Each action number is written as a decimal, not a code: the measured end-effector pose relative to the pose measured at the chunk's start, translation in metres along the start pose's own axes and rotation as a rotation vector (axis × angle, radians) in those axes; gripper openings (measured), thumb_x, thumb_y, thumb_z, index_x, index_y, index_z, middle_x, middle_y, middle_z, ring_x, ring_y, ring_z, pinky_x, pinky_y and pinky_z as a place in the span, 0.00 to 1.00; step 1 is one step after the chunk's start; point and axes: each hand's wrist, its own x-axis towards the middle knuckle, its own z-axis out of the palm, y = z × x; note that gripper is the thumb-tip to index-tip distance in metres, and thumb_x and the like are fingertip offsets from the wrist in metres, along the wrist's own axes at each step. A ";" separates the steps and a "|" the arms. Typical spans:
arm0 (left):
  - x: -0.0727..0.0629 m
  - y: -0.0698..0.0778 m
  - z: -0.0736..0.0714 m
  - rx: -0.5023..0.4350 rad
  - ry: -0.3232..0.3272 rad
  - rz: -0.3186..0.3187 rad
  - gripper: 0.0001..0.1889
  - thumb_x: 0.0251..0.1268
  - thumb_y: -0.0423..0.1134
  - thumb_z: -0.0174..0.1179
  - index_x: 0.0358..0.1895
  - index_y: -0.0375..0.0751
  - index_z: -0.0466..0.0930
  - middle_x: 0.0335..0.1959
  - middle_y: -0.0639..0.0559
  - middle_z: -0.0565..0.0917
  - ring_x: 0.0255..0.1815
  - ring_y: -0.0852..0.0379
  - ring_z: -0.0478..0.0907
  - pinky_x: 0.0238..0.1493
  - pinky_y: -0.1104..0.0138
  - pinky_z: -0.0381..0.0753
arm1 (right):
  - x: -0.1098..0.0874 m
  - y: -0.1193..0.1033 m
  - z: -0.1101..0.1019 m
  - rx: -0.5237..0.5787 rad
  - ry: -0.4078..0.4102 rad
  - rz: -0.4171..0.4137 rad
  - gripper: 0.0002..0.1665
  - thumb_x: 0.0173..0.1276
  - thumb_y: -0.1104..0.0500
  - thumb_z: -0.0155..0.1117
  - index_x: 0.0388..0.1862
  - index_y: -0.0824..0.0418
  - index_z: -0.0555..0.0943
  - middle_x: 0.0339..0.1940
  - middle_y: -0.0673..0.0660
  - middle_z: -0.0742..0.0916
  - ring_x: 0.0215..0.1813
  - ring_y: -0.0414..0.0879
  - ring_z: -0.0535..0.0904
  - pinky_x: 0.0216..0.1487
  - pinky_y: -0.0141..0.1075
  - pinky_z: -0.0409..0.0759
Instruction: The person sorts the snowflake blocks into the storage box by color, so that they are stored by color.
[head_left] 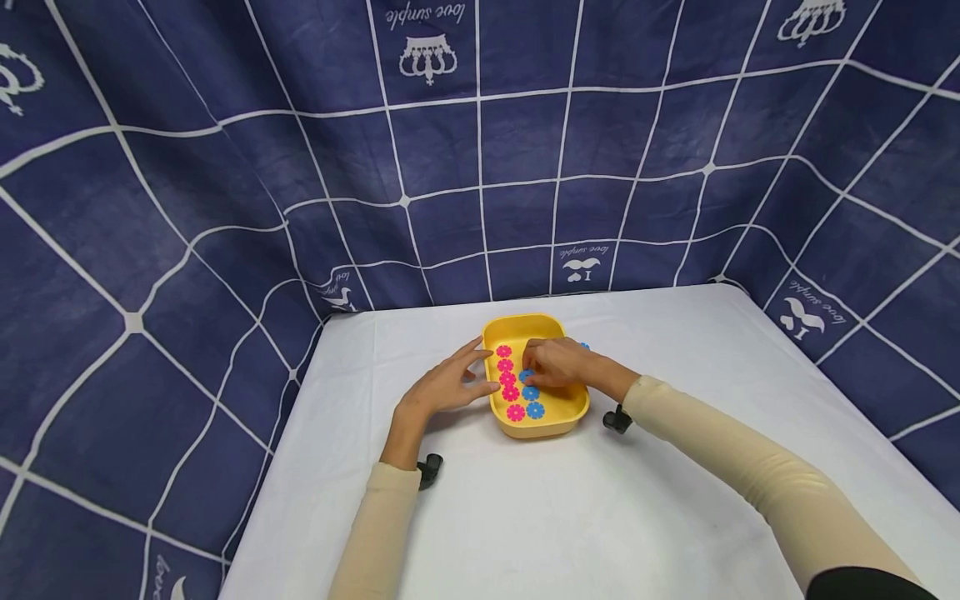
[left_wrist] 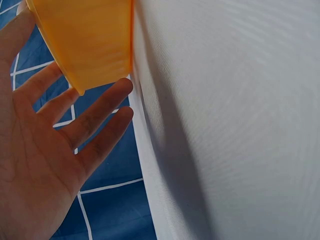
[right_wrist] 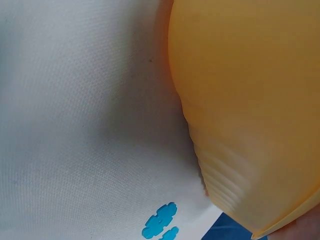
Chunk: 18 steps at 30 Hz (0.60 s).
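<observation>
A yellow plastic tray (head_left: 528, 431) stands on the white cloth, its long side running away from me. Inside, several pink flower-shaped discs (head_left: 516, 412) form a column on the left, with blue flower-shaped discs (head_left: 535, 410) in a shorter column beside them. My right hand (head_left: 557, 363) reaches over the right rim, fingers bent down onto the farthest visible blue disc (head_left: 527, 377), apparently pinching it; the fingers partly cover it. At the left rim my left hand (head_left: 444, 385) rests with fingers spread and thumb at the edge. The left wrist view shows that palm (left_wrist: 40, 160) beside the tray wall (left_wrist: 90, 45).
Outside the tray, past its right side, lie blue discs (right_wrist: 160, 220), partly hidden behind the right hand in the head view. White cloth (head_left: 525, 517) covers the table. A dark blue checked curtain (head_left: 517, 142) hangs behind and along both sides.
</observation>
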 end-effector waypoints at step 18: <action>0.000 0.000 0.001 -0.003 0.001 0.002 0.40 0.69 0.66 0.68 0.80 0.55 0.72 0.89 0.61 0.53 0.63 0.52 0.85 0.67 0.50 0.82 | -0.002 0.001 0.002 0.014 0.006 0.003 0.20 0.74 0.46 0.75 0.57 0.54 0.88 0.53 0.51 0.88 0.46 0.43 0.84 0.55 0.39 0.87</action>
